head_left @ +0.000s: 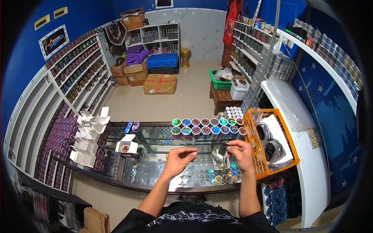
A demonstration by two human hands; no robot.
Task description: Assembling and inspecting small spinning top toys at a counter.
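Above the glass counter (155,171), my left hand (179,162) is raised with thumb and forefinger brought close together. Whatever lies between those fingertips is too small to make out. My right hand (241,156) is held opposite, its fingers curled in a pinch, with a small dark bit at the tips that I cannot identify. A gap separates the two hands. Just beyond them, two rows of round spools (205,133) with shiny coloured labels stand on the counter. A clear bag (220,160) lies between my hands on the glass.
An orange basket (263,171) holding dark coils in plastic stands at the right. Open white boxes (86,143) are stacked at the left, and another white box (127,144) holds a spool. White spools (234,112) stand behind the rows. Small blue packets (132,127) lie at the counter's far edge.
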